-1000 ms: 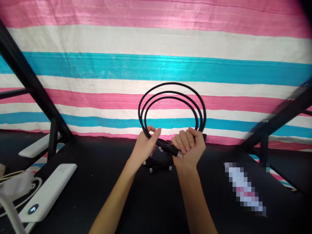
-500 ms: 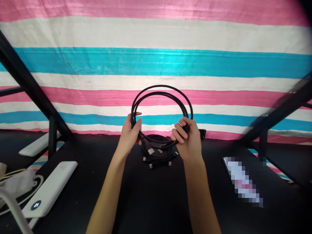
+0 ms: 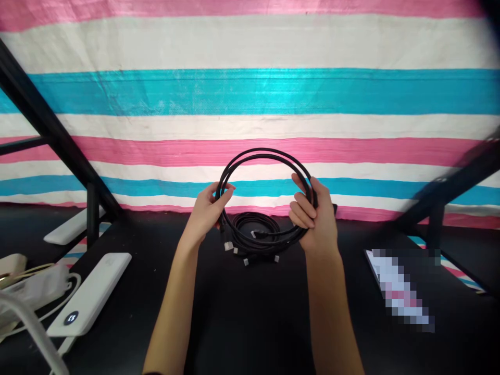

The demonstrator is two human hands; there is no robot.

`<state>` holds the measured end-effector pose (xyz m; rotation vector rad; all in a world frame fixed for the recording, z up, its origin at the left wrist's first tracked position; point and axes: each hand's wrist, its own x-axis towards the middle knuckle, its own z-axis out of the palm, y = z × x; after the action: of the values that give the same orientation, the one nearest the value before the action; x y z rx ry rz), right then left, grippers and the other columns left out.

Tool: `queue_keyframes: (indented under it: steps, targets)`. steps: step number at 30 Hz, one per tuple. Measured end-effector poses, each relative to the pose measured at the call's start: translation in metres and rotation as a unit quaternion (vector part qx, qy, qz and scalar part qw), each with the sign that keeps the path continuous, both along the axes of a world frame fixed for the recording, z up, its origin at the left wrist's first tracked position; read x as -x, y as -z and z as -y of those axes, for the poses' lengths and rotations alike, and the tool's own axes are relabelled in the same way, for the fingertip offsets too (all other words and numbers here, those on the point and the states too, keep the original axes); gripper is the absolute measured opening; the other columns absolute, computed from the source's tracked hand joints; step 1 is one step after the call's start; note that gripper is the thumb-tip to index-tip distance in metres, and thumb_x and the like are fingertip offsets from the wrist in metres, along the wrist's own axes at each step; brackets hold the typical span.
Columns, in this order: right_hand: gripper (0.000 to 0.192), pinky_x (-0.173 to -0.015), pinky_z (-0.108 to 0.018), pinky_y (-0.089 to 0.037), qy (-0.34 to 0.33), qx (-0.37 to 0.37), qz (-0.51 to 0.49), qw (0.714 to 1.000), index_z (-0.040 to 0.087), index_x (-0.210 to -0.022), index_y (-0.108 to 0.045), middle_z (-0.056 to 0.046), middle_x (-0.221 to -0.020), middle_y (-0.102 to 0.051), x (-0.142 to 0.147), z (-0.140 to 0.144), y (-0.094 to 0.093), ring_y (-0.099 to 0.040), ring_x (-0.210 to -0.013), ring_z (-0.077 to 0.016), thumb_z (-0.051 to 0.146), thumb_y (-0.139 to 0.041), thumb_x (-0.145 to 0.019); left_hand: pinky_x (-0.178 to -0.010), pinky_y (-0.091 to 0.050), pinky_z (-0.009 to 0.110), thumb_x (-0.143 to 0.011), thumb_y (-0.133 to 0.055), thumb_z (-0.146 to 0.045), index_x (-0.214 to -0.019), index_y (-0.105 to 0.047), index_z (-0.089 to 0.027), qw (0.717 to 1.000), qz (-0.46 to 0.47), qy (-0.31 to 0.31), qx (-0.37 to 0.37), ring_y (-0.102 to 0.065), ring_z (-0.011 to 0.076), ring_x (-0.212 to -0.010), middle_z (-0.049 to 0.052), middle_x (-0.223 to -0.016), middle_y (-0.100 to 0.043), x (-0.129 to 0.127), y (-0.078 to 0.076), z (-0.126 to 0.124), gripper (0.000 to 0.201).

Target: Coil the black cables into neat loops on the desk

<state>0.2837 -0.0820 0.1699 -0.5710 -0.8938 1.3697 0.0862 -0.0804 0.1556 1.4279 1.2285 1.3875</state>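
Coiled black cable (image 3: 265, 156), held upright above the dark worktop (image 3: 242, 323) as a near-round hoop of several turns. Compared with a second ago the loops have drawn together: the turns, then spread apart, now lie almost on one another, and the hoop sits lower, nearer the worktop. The left hand (image 3: 209, 211) pinches the hoop's left side between thumb and fingertips; the right hand (image 3: 314, 216), a fist a second ago, now closes more loosely around the right side, fingers curled over the strands. Metal-tipped plug ends hang below the left hand. Directly beneath lies a pile of coiled cables (image 3: 255, 237) on the worktop. At the left edge rest a white power bank (image 3: 91, 294) and white cords; behind hangs a striped tarpaulin (image 3: 250, 94).
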Motion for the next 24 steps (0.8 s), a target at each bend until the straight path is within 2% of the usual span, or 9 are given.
queue_keyframes:
  steps: [4,7,10,12,14,17,19,22,24]
  targets:
    - [0.021,-0.027,-0.017,-0.010,0.036,-0.049,-0.001,0.998,0.022,-0.086,-0.070,0.012,-0.034,-0.020,-0.003,0.005,-0.003,-0.009,-0.028,-0.0035,0.042,-0.064,-0.081,-0.042,-0.039,0.020,-0.074,-0.067,-0.050,-0.099,-0.057,-0.017,0.997,-0.024,0.024,0.065,-0.049,0.0117,-0.040,-0.004,-0.045,-0.049,-0.002,0.009,-0.009,0.042]
    - [0.022,-0.028,-0.018,-0.009,0.085,-0.085,-0.005,0.993,0.023,-0.085,-0.071,0.011,-0.032,-0.022,0.000,0.009,-0.003,-0.010,-0.028,-0.0036,0.044,-0.067,-0.079,-0.051,-0.046,0.023,-0.070,-0.067,-0.057,-0.100,-0.056,-0.016,0.991,0.011,0.044,0.129,-0.059,0.0156,-0.052,0.002,-0.058,-0.060,-0.004,0.022,-0.018,0.052]
    - [0.021,-0.028,-0.019,-0.009,0.118,-0.116,-0.031,0.986,0.025,-0.084,-0.071,0.011,-0.030,-0.026,0.004,0.011,-0.001,-0.010,-0.028,-0.0040,0.045,-0.070,-0.076,-0.058,-0.051,0.029,-0.072,-0.061,-0.062,-0.104,-0.058,-0.019,0.974,0.063,0.118,0.182,-0.065,0.0197,-0.059,0.007,-0.074,-0.066,-0.011,0.033,-0.023,0.053]
    - [0.020,-0.029,-0.019,-0.009,0.126,-0.131,-0.042,0.982,0.026,-0.084,-0.071,0.011,-0.029,-0.028,0.005,0.011,0.001,-0.011,-0.028,-0.0042,0.043,-0.073,-0.074,-0.065,-0.053,0.035,-0.075,-0.056,-0.062,-0.106,-0.058,-0.021,0.949,0.125,0.201,0.207,-0.069,0.0234,-0.064,0.010,-0.081,-0.067,-0.017,0.036,-0.024,0.051]
    - [0.018,-0.029,-0.020,-0.008,0.124,-0.143,-0.047,0.981,0.027,-0.083,-0.071,0.010,-0.029,-0.029,0.004,0.011,0.003,-0.011,-0.028,-0.0041,0.041,-0.075,-0.072,-0.072,-0.053,0.039,-0.077,-0.054,-0.061,-0.101,-0.060,-0.018,0.907,0.211,0.278,0.234,-0.070,0.0266,-0.070,0.013,-0.082,-0.068,-0.025,0.034,-0.024,0.050]
    - [0.016,-0.029,-0.020,-0.007,0.111,-0.155,-0.046,0.981,0.028,-0.082,-0.070,0.010,-0.029,-0.029,0.002,0.010,0.004,-0.012,-0.027,-0.0040,0.040,-0.075,-0.072,-0.075,-0.053,0.039,-0.081,-0.054,-0.051,-0.094,-0.061,-0.013,0.840,0.343,0.333,0.258,-0.070,0.0269,-0.075,0.014,-0.081,-0.068,-0.033,0.028,-0.025,0.041]
    - [0.016,-0.029,-0.020,-0.007,0.100,-0.148,-0.034,0.983,0.027,-0.081,-0.069,0.011,-0.029,-0.030,0.002,0.009,0.004,-0.013,-0.026,-0.0041,0.039,-0.075,-0.072,-0.073,-0.053,0.036,-0.081,-0.059,-0.040,-0.094,-0.062,-0.012,0.826,0.383,0.320,0.261,-0.069,0.0238,-0.073,0.012,-0.079,-0.069,-0.034,0.025,-0.024,0.031]
    - [0.020,-0.028,-0.018,-0.007,0.097,-0.134,-0.008,0.986,0.024,-0.077,-0.066,0.012,-0.028,-0.030,0.003,0.006,0.005,-0.012,-0.026,-0.0039,0.041,-0.076,-0.070,-0.063,-0.051,0.024,-0.078,-0.067,-0.028,-0.092,-0.063,-0.012,0.856,0.361,0.249,0.273,-0.067,0.0171,-0.063,0.007,-0.069,-0.068,-0.034,0.025,-0.024,0.022]
    - [0.025,-0.028,-0.017,-0.008,0.103,-0.131,-0.002,0.986,0.022,-0.073,-0.065,0.012,-0.028,-0.029,0.004,0.004,0.005,-0.012,-0.026,-0.0036,0.043,-0.077,-0.067,-0.059,-0.048,0.020,-0.079,-0.067,-0.028,-0.092,-0.064,-0.010,0.857,0.360,0.241,0.277,-0.067,0.0148,-0.063,0.006,-0.069,-0.068,-0.035,0.027,-0.025,0.022]
